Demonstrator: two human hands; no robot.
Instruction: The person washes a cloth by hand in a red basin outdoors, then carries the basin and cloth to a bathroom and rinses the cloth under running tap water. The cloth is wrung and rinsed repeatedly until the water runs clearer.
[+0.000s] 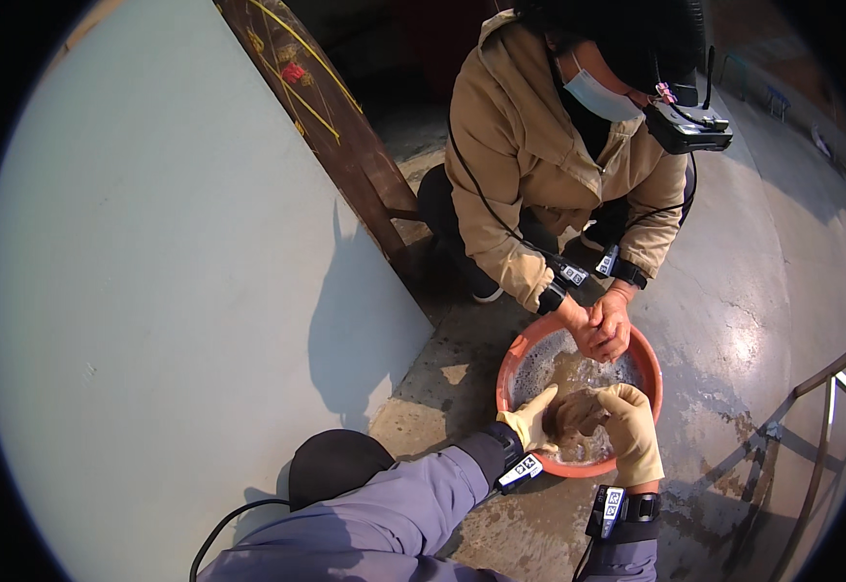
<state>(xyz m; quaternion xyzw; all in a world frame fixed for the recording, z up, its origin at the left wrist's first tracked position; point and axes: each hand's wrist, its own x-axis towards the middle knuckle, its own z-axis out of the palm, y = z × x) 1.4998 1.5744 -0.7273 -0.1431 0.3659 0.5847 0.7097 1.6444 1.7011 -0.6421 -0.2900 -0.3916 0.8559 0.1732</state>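
A round orange-red plastic basin (508, 364) on the concrete floor holds murky, sudsy water (539, 371). My left hand (532, 422), in a cream rubber glove, reaches in at the near left side with thumb and fingers spread around a wet brown item (574, 416). That item looks like soaked cloth, though its exact kind is unclear. From the right, my right hand (630, 429), gloved the same way, bends its fingers and pinches the item's right edge. The left palm's contact with the item is partly hidden.
Across the basin crouches a person in a tan jacket (524, 145), bare hands (604, 327) clasped over the far rim. A pale wall panel (175, 291) stands at left, beside a dark wooden post (335, 124). A metal-legged frame (826, 415) is at right. The concrete floor (714, 342) has wet patches.
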